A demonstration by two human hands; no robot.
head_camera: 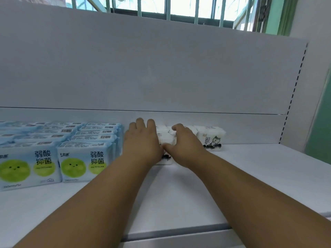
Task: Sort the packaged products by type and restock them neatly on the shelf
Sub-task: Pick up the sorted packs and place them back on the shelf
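Several small white tissue packs with a grey cat print stand in a group at the back of the white shelf (pixel 250 167). One white pack (pixel 211 138) stands free at the right of the group. My left hand (pixel 143 140) lies over the front white pack (pixel 165 159), fingers reaching over its top. My right hand (pixel 184 142) rests on the packs beside it, thumb against the front pack and fingers curled over the rear ones. Rows of light-blue packs (pixel 82 161) with a green round face stand to the left.
The shelf's white back panel (pixel 161 68) rises behind the packs, with a slotted upright (pixel 293 92) at the right. A barred window (pixel 179 8) shows above. The shelf's front edge (pixel 179 230) runs under my forearms. A green wall (pixel 320 122) is at far right.
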